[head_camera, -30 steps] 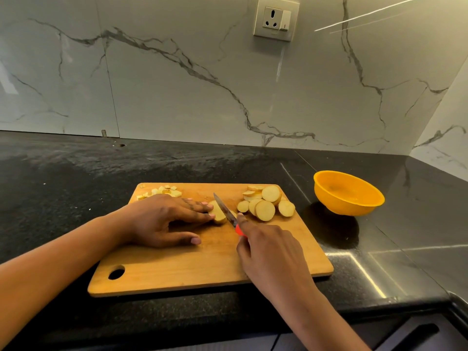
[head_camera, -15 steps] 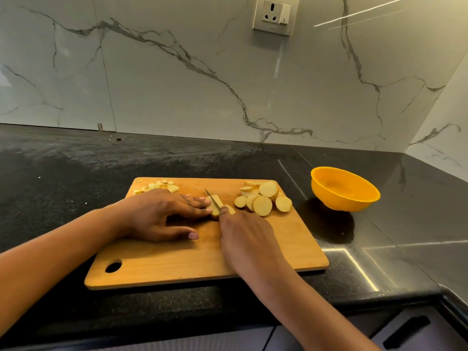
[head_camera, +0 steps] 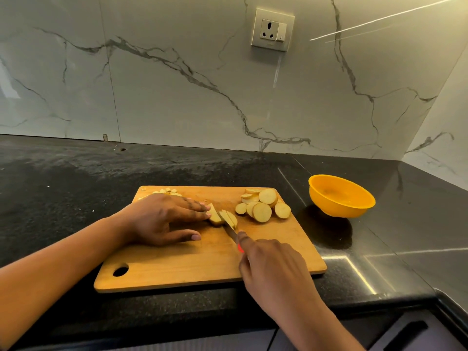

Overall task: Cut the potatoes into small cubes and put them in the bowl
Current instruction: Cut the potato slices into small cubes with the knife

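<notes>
Pressing down with straight fingers, your left grip [head_camera: 162,219] pins 1 potato piece [head_camera: 215,217] to the cutting board [head_camera: 202,262], with the thumb stretched out flat on the wood nearer you. Your right grip [head_camera: 273,269] is curled round the red handle of 1 knife [head_camera: 229,229], with the index finger laid along the back of the blade. The blade rests in the potato piece, just right of your left fingertips. On the blade's right side, thin cut strips [head_camera: 231,217] lean against it; you can make out about 3, though they sit too close together for a sure count.

Further right on the board is 1 heap of round slices [head_camera: 262,206], roughly 8, overlapping so the count is not exact. At the far left corner of the board lies 1 small cluster of cubes [head_camera: 167,191], partly hidden behind your left grip, so their number cannot be told.

1 orange bowl [head_camera: 336,209] stands on the black bench [head_camera: 76,178] to the right of the board, apart from it. 1 wall socket [head_camera: 273,29] sits on the marble wall above.
</notes>
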The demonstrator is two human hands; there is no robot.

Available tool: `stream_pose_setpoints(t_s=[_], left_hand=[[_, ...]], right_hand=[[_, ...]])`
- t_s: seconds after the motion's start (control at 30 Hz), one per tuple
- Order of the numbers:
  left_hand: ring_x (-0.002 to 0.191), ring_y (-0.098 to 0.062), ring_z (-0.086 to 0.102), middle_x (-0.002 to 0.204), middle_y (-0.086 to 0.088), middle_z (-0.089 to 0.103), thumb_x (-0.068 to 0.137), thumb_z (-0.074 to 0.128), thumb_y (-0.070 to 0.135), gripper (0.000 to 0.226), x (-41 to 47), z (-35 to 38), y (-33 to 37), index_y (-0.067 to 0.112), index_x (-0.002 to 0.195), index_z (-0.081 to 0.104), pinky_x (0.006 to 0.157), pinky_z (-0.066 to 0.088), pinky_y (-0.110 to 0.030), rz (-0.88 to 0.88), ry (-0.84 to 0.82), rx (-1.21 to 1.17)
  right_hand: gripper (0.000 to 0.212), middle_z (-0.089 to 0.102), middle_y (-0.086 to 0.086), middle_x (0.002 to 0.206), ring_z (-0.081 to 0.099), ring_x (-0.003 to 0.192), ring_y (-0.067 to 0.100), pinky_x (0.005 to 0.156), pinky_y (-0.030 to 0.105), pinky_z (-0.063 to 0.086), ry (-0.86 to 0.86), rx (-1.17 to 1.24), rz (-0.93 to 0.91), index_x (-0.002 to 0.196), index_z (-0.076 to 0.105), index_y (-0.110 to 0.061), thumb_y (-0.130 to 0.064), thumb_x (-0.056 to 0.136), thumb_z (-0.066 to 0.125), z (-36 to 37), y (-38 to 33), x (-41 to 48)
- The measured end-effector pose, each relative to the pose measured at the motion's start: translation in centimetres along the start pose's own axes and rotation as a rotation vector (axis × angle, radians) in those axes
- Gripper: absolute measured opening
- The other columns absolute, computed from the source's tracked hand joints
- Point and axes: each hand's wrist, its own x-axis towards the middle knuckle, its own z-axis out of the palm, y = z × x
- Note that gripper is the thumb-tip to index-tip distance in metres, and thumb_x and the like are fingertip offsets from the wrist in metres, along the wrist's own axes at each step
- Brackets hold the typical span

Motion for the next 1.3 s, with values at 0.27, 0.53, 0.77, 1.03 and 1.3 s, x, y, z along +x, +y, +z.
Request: stream_pose_setpoints(t_s=[0.27,0.53,0.77,1.03,1.3], left_hand=[[0.124,0.001,0.047,0.133,0.017,0.052,0.093,0.035,0.064,0.049,0.0,0.3,-0.3,0.036,0.133,0.046,0.1,0.047,-0.034,0.008,-0.022,0.062],[0.125,0.008,0.039,0.133,0.018,0.05,0.091,0.032,0.068,0.054,0.1,0.4,-0.6,0.035,0.133,0.041,0.106,0.036,-0.023,0.005,-0.047,0.072],[0.125,0.004,0.043,0.134,0.017,0.051,0.09,0.032,0.069,0.06,0.1,0.5,-0.6,0.03,0.133,0.047,0.106,0.034,-0.022,0.013,-0.06,0.059],[0.126,0.006,0.041,0.135,0.019,0.048,0.089,0.029,0.072,0.061,0.2,0.3,-0.4,0.033,0.134,0.042,0.107,0.033,-0.02,-0.016,-0.082,0.054],[0.126,0.012,0.037,0.133,0.024,0.047,0.088,0.033,0.07,0.056,0.1,0.2,-0.3,0.038,0.133,0.042,0.108,0.031,-0.014,-0.064,-0.085,-0.033]], right_hand=[[0.049,0.06,-0.004,0.112,0.055,0.092,0.012,0.076,0.027,0.048,0.055,0.064,0.033,0.147,0.026,-0.027,-0.034,0.1,0.038,0.4,-0.3,2.5],[0.052,0.06,-0.002,0.109,0.055,0.09,0.013,0.074,0.029,0.049,0.031,0.022,0.019,0.149,0.021,-0.025,-0.033,0.1,0.037,0.8,-1.1,2.5],[0.058,0.057,0.004,0.11,0.048,0.081,0.015,0.06,0.027,0.035,-0.1,-0.092,0.003,0.15,0.016,-0.015,-0.021,0.1,0.044,1.0,-2.2,3.8],[0.06,0.057,0.004,0.112,0.051,0.088,0.017,0.061,0.027,0.036,-0.151,-0.096,0.005,0.15,0.014,-0.013,-0.018,0.099,0.045,0.4,-2.3,2.5],[0.056,0.056,-0.001,0.108,0.042,0.077,0.014,0.056,0.024,0.032,-0.072,-0.024,-0.011,0.151,0.009,-0.021,-0.024,0.102,0.036,-0.4,-1.5,-1.8]])
